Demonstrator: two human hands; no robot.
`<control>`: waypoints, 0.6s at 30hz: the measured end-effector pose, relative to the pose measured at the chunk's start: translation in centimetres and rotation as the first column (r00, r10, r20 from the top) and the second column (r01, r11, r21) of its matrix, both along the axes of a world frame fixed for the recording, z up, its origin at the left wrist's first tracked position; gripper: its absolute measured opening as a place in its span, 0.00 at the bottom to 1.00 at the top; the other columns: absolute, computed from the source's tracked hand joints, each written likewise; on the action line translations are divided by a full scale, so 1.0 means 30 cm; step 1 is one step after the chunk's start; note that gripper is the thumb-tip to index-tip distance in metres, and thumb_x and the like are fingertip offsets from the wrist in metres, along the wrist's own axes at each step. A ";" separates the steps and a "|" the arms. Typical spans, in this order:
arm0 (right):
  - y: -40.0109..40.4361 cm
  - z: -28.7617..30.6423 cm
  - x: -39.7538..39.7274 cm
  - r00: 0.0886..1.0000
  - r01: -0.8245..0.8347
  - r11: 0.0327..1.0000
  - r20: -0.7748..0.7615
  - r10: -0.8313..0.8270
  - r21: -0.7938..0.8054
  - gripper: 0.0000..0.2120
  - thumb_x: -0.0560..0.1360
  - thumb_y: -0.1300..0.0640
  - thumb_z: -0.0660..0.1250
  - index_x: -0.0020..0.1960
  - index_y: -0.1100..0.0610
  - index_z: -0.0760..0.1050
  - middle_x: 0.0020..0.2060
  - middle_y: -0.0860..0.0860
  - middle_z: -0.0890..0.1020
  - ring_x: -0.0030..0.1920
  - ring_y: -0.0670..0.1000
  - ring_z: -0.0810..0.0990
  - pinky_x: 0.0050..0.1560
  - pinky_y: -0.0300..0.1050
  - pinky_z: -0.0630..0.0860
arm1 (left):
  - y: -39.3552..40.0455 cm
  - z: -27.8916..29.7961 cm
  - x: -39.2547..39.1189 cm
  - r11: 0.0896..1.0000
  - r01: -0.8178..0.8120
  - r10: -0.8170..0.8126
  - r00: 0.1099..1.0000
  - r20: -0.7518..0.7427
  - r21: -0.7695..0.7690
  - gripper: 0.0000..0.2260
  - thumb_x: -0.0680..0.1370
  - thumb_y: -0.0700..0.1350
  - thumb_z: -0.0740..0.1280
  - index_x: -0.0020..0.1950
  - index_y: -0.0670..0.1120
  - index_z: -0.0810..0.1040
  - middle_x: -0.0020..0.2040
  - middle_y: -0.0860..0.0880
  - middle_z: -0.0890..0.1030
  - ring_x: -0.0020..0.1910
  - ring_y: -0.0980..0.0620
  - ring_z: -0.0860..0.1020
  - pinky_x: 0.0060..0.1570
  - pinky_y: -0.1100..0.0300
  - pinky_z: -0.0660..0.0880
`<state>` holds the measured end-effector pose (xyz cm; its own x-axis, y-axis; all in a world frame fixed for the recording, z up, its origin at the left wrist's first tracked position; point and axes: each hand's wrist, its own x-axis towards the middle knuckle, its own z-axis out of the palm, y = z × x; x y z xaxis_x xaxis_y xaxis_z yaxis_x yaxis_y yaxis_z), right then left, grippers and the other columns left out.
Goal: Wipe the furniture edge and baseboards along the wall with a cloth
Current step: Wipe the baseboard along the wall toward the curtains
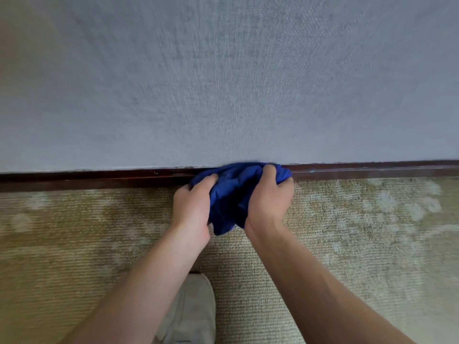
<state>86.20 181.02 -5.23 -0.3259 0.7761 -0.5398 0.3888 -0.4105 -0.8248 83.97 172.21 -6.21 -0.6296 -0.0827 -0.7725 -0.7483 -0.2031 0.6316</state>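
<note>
hands: 2 — left hand (pixel 191 204), right hand (pixel 269 202)
blue cloth (pixel 231 192): 1
baseboard (pixel 99 178): 1
shoe (pixel 191 311): 1

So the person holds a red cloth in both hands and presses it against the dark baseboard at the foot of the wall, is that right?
Not quite: the cloth is blue, not red. The head view shows it bunched between the left hand and the right hand, pressed against the dark baseboard at the foot of the wall.
</note>
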 end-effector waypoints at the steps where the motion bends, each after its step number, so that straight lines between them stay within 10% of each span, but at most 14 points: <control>1: -0.007 -0.003 0.015 0.999 -0.034 0.999 -0.003 0.034 0.004 0.06 0.76 0.55 0.60 0.41 0.55 0.68 0.38 0.50 0.77 0.40 0.51 0.76 0.50 0.52 0.76 | -0.007 -0.002 0.004 1.000 -0.010 0.010 1.000 0.007 -0.014 0.11 0.73 0.43 0.72 0.55 0.43 0.81 0.43 0.44 0.85 0.40 0.48 0.84 0.36 0.60 0.77; 6: -0.038 -0.009 0.012 0.954 -0.267 0.948 0.185 0.235 0.171 0.08 0.76 0.56 0.60 0.49 0.61 0.69 0.40 0.52 0.77 0.44 0.58 0.76 0.57 0.56 0.73 | -0.025 0.003 0.029 0.996 -0.089 0.089 0.996 0.004 0.004 0.08 0.75 0.44 0.70 0.54 0.46 0.81 0.46 0.43 0.85 0.41 0.44 0.84 0.29 0.60 0.77; 10: -0.102 0.018 -0.037 0.915 -0.353 0.936 0.213 0.343 0.011 0.09 0.75 0.54 0.63 0.50 0.60 0.72 0.44 0.56 0.79 0.48 0.58 0.78 0.60 0.55 0.74 | -0.053 0.011 0.037 0.974 -0.225 0.224 0.974 -0.025 -0.024 0.07 0.77 0.42 0.67 0.54 0.48 0.80 0.47 0.45 0.83 0.43 0.45 0.82 0.32 0.59 0.76; 18: -0.078 0.034 -0.024 0.942 -0.243 0.948 0.283 0.180 0.205 0.09 0.78 0.54 0.58 0.51 0.60 0.69 0.46 0.58 0.80 0.50 0.62 0.78 0.51 0.48 0.69 | -0.078 -0.007 0.024 0.999 -0.032 0.033 0.999 -0.032 0.044 0.05 0.77 0.44 0.68 0.49 0.50 0.83 0.45 0.45 0.86 0.45 0.45 0.84 0.48 0.52 0.80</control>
